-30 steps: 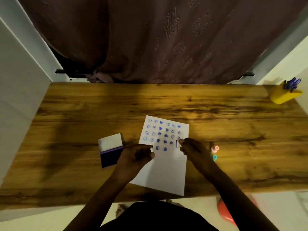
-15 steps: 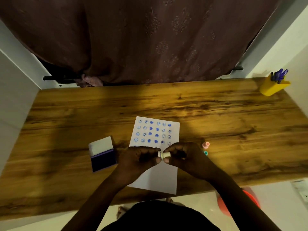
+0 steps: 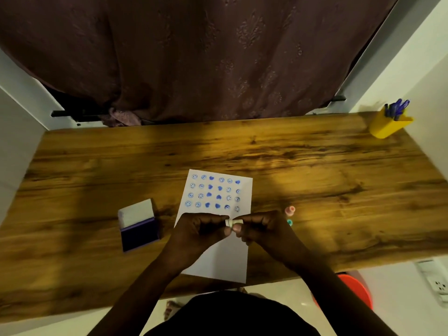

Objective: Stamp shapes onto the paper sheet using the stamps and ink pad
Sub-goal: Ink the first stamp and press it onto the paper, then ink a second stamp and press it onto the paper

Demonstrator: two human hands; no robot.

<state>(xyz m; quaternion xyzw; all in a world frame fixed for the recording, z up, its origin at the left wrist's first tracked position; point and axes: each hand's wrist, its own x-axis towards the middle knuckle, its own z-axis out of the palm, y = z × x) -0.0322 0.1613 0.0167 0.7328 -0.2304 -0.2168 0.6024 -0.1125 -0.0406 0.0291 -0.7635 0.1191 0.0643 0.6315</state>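
A white paper sheet point(image 3: 217, 260) lies on the wooden desk point(image 3: 242, 151), its upper half covered with several blue smiley and heart prints. Above its middle, my left hand point(image 3: 201, 230) and my right hand point(image 3: 263, 227) meet, both pinching a small white stamp point(image 3: 234, 222) between their fingertips. The open ink pad point(image 3: 139, 232), dark blue with its white lid raised, sits to the left of the sheet. A pink stamp point(image 3: 290, 210) and a teal stamp point(image 3: 289, 222) rest just right of my right hand.
A yellow pen holder point(image 3: 388, 124) with blue pens stands at the desk's far right corner. A dark curtain point(image 3: 206, 57) hangs behind the desk. White walls flank both sides; an orange stool point(image 3: 356, 292) and a power strip point(image 3: 436, 282) lie below right.
A second ago my right hand pressed the stamp on the sheet and my left hand held the paper. Both hands have since come together over the sheet, holding the white stamp between them.
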